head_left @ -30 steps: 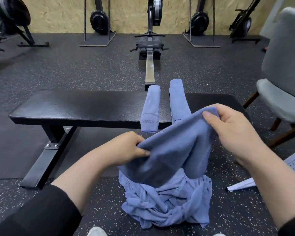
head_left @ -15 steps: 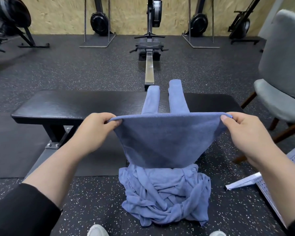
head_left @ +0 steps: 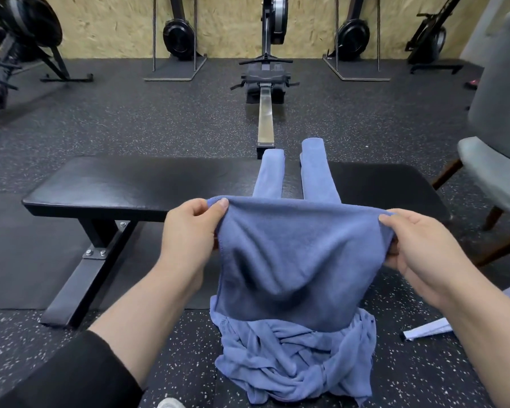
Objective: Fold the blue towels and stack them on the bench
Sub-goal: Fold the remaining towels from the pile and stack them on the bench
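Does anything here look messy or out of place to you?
Yes. A crumpled heap of blue towels lies on the gym floor instead of on the bench. The two folded towels on the bench lie side by side, not stacked, and one sticks out past its far edge.

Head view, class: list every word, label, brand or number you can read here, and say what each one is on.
No text here is legible.
Faint mark at the upper left edge of the towel pile: too blurred to read.
Held towel and the two folded towels on the bench: no print shows.
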